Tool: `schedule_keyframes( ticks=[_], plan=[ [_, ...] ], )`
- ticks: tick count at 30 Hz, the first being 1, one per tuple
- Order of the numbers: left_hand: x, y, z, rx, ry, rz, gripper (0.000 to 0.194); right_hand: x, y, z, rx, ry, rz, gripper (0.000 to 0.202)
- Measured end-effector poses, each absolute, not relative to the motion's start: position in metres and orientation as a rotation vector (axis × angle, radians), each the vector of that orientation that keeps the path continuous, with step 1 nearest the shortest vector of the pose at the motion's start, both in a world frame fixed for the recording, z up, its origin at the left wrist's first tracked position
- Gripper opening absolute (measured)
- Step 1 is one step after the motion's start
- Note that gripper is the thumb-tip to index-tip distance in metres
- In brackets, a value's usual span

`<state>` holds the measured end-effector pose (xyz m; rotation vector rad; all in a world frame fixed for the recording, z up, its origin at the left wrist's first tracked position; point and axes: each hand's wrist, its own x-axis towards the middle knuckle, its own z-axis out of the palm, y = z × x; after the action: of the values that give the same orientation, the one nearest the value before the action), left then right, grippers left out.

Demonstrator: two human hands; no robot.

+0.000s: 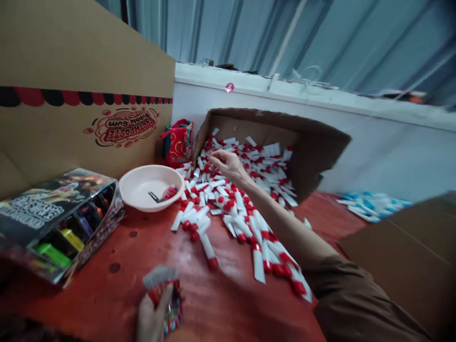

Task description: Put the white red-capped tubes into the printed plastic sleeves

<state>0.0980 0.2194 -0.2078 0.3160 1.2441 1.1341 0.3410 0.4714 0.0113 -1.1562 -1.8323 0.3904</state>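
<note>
My left hand (151, 316), at the bottom of the head view, is closed round a small stack of shiny printed packets (174, 306) with pale top edges; motion blurs them. My right hand (230, 166) reaches far forward over a heap of white tubes with red caps (233, 206). Its fingers are curled towards the thumb as in a pinch, and whatever may be between them cannot be made out. The heap spills out of a cardboard box (320, 142) lying on its side. One loose red-capped tube (208, 249) lies on the red table cover between my hands.
Left stands a pale bowl (137, 190) holding a few small items. Beside it is a black display box (35, 209) with colourful contents. A tall printed carton (78, 61) and a red bag (180, 142) stand behind. Blue-and-white tubes (374, 206) and another carton (406, 256) are on the right.
</note>
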Motion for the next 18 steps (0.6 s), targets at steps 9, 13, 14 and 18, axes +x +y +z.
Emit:
schedule_keyframes(
  ticks=[9,13,14,18],
  plan=[
    [0.186,0.187,-0.16,0.379,0.897,1.253,0.053,0.381,0.177,-0.111,-1.397,-1.438,0.819,0.033],
    [0.257,0.159,-0.162,0.405,0.778,1.178,0.051,0.369,0.117,-0.162,-1.465,-1.307,0.727,0.044],
    [0.271,0.153,-0.163,0.395,0.748,1.146,0.051,0.373,0.109,-0.169,-1.49,-1.289,0.673,0.045],
    [0.318,0.14,-0.172,0.352,0.628,0.981,0.048,0.42,0.091,-0.182,-1.536,-1.23,0.593,0.036]
  ],
)
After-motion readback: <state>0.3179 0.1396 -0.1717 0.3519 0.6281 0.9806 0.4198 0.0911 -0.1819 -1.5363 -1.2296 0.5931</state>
